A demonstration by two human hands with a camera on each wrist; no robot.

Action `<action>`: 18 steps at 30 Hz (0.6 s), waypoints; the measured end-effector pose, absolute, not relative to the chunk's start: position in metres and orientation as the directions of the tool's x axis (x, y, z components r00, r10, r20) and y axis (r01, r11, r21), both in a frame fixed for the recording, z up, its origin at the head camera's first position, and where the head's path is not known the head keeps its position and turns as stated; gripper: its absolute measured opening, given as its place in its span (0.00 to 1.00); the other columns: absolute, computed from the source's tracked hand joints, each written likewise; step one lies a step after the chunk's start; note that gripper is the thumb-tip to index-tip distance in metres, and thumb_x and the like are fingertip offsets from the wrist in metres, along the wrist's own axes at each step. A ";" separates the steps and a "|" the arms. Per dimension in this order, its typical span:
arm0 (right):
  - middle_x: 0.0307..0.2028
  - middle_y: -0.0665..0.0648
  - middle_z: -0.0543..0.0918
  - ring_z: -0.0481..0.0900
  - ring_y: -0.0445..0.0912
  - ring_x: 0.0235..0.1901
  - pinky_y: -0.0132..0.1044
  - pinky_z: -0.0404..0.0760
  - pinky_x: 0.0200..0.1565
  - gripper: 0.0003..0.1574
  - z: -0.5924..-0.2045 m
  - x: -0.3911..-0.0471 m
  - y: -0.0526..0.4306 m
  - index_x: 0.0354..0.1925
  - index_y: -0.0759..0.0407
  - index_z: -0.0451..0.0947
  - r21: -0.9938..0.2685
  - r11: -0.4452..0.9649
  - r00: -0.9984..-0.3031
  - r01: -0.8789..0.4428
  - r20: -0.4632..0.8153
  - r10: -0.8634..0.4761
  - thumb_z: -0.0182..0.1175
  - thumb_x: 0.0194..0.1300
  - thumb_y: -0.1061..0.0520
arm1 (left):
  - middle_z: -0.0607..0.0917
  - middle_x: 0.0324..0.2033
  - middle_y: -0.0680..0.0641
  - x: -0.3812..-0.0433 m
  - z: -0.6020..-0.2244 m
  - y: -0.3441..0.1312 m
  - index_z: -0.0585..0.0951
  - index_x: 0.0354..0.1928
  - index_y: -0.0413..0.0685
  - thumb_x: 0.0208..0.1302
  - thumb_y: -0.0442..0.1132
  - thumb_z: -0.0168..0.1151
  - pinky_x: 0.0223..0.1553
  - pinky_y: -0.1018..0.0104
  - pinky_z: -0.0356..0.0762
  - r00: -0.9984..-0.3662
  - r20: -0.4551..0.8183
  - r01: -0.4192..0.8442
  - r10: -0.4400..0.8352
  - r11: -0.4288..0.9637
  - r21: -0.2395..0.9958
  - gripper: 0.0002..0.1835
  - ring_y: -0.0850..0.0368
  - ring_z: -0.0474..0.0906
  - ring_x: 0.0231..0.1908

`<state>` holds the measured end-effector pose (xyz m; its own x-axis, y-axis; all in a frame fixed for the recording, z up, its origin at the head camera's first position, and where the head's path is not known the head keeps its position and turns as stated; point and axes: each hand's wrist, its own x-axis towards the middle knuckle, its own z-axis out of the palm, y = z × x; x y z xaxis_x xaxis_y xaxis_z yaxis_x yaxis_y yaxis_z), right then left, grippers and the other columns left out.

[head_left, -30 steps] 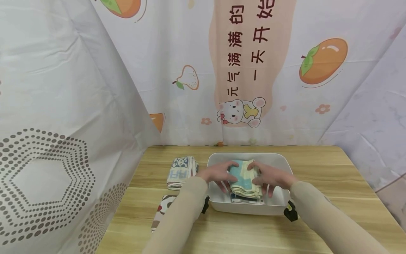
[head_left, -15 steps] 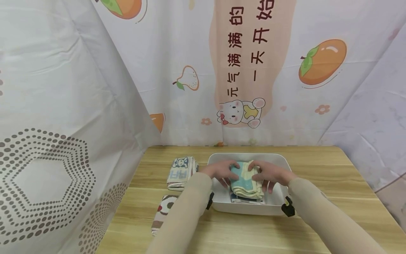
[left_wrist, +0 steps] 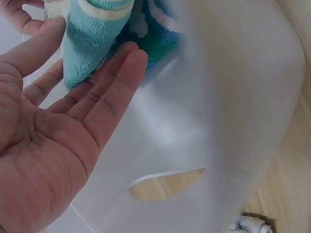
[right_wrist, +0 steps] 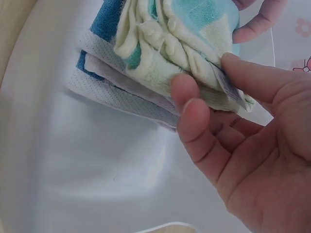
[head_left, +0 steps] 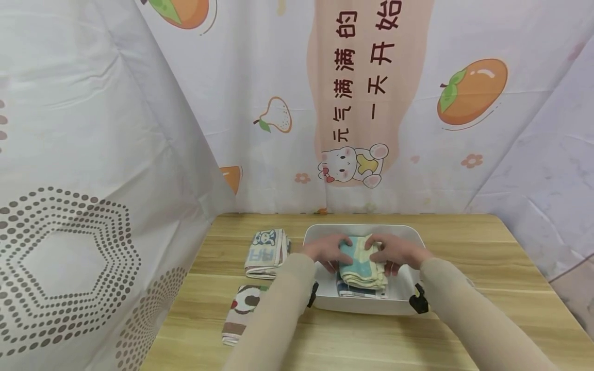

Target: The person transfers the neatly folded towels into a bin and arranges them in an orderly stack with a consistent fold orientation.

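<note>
Wooden bench (head_left: 473, 268), fruit-print curtain (head_left: 264, 67) behind. In white bin (head_left: 366, 307), centre of frame, I have folded teal-and-cream towel (head_left: 361, 265) atop dark-blue towel (head_left: 356, 292), left hand (head_left: 328, 250) clamped on left edge, right hand (head_left: 394, 250) on right.

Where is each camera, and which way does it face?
Head: on the head, facing forward and down at the box; shows left hand, right hand, sleeves.
Left wrist: worn there, facing the top towel; both hands, left nearer.
Right wrist: worn there, facing that towel; both hands, right nearer.
Both wrist views share towel and box.
</note>
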<state>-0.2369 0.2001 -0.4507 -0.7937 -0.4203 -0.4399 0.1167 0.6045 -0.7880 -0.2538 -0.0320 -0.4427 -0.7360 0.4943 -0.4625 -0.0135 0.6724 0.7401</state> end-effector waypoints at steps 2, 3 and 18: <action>0.29 0.61 0.79 0.80 0.48 0.20 0.37 0.77 0.22 0.20 -0.452 -0.237 0.199 0.61 0.58 0.71 -0.789 0.604 -0.793 0.112 -0.437 -0.425 0.60 0.74 0.60 | 0.80 0.40 0.43 -0.254 -0.444 -0.031 0.71 0.69 0.46 0.69 0.38 0.68 0.40 0.50 0.87 -0.739 -0.468 -0.014 0.484 0.684 0.729 0.29 0.41 0.85 0.39; 0.29 0.61 0.79 0.80 0.49 0.21 0.37 0.77 0.22 0.20 -0.452 -0.237 0.198 0.61 0.59 0.71 -0.790 0.604 -0.793 0.108 -0.435 -0.427 0.60 0.74 0.60 | 0.80 0.41 0.43 -0.254 -0.445 -0.031 0.71 0.69 0.46 0.69 0.38 0.68 0.40 0.50 0.87 -0.742 -0.470 -0.011 0.478 0.692 0.722 0.29 0.42 0.85 0.38; 0.26 0.59 0.78 0.80 0.48 0.20 0.33 0.76 0.21 0.21 -0.458 -0.235 0.198 0.60 0.59 0.70 -0.733 0.677 -0.803 0.064 -0.441 -0.401 0.60 0.72 0.61 | 0.81 0.46 0.45 -0.252 -0.456 -0.025 0.72 0.68 0.54 0.66 0.40 0.71 0.37 0.50 0.87 -0.777 -0.491 0.017 0.393 0.793 0.609 0.30 0.44 0.86 0.35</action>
<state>-0.2350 0.1975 -0.4582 -0.8029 -0.4010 -0.4411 0.0643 0.6773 -0.7329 -0.2518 -0.0246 -0.4562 -0.7774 0.3934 -0.4908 0.0167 0.7929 0.6092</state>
